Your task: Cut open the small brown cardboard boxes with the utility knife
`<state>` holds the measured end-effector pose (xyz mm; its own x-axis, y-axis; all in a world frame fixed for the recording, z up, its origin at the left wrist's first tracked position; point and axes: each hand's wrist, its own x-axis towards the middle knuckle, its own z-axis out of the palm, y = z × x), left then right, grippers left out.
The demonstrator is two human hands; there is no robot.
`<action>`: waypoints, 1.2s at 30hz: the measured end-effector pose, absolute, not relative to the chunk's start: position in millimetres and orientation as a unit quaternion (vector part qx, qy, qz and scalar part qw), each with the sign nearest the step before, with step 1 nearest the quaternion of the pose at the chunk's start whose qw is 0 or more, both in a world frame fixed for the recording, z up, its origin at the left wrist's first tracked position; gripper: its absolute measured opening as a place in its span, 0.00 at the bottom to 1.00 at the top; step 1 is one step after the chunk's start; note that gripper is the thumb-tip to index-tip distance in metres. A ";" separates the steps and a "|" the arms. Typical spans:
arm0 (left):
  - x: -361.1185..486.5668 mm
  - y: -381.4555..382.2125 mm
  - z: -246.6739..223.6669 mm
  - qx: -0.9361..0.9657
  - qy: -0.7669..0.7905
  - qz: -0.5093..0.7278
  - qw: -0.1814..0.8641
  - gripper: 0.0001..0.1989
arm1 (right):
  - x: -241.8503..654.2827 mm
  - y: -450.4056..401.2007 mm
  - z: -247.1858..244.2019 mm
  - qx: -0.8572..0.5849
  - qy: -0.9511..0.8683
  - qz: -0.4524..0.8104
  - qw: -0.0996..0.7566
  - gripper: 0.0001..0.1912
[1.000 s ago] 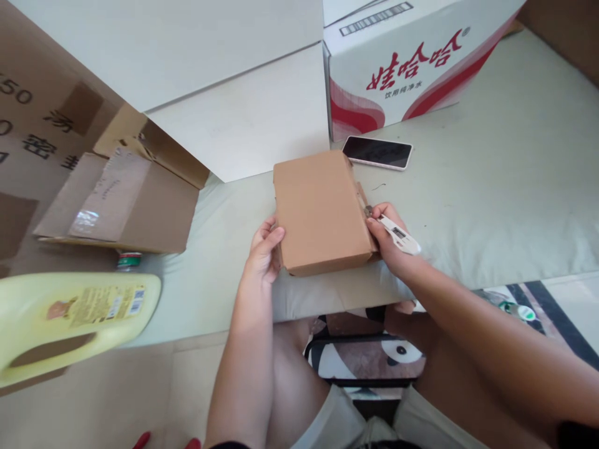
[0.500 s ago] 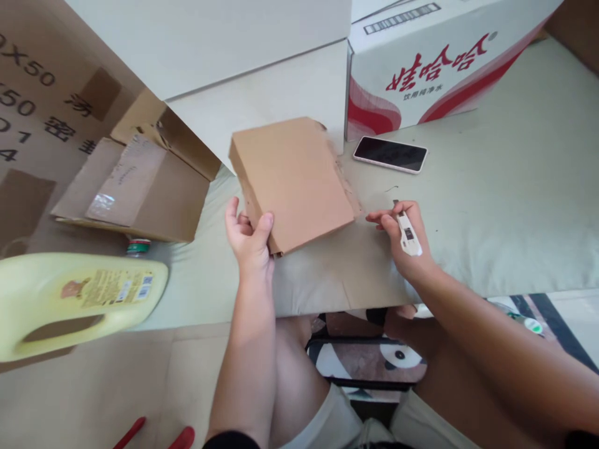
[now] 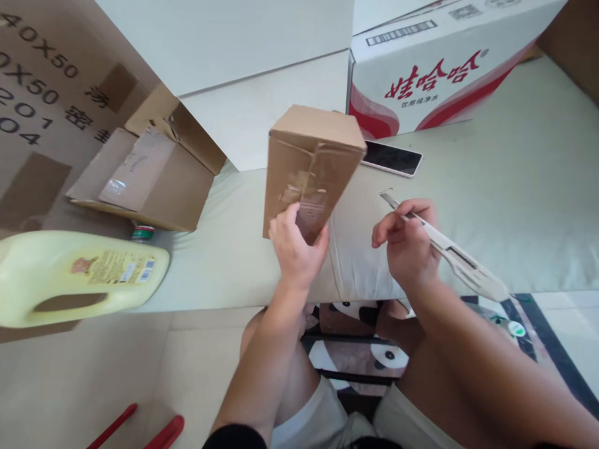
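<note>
A brown cardboard box [image 3: 318, 134] is held up and tilted over the pale green cushioned surface [image 3: 491, 206]. My left hand [image 3: 297, 246] grips its near side, fingers on a taped, partly torn face and thumb at the right edge. To the right, my right hand [image 3: 412, 243] holds a white utility knife [image 3: 468, 268] between thumb and fingers. Its metal blade is out and points up and left, apart from the box. Behind the box lies a phone [image 3: 393, 158] with a dark screen, its left end covered by the box.
At the left are an opened carton [image 3: 159, 181], a large printed carton [image 3: 28, 149], a yellow jug [image 3: 126, 268] and a green-capped bottle [image 3: 143, 233]. White boxes [image 3: 266, 81] and a red-and-white carton [image 3: 430, 87] stand behind. Red handles [image 3: 163, 433] show at the lower left.
The cardboard box has been turned so a taped narrow face shows towards me. My left hand has moved right with it. The knife has swung round, its handle now pointing right and down.
</note>
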<state>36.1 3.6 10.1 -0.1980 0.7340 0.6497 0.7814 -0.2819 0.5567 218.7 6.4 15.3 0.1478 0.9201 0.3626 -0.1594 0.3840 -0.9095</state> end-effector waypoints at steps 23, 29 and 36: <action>81.7 23.5 -22.8 -0.708 -0.516 -0.468 0.117 0.04 | 226.2 -14.7 46.2 -0.445 -0.703 0.148 0.535 0.11; 81.5 19.4 -24.9 -0.714 -0.536 -0.449 0.038 0.09 | 220.3 -15.4 37.5 -0.442 -0.724 0.129 0.513 0.10; 75.5 24.8 -27.0 -0.645 -0.579 -0.498 -0.014 0.15 | 222.4 -16.9 37.2 -0.411 -0.711 0.203 0.534 0.07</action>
<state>75.5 24.8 -27.0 -0.1669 0.7619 0.6258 0.7335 -0.3282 0.5952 222.4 -16.9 37.2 -0.0923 0.8003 0.5925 0.3676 0.5803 -0.7267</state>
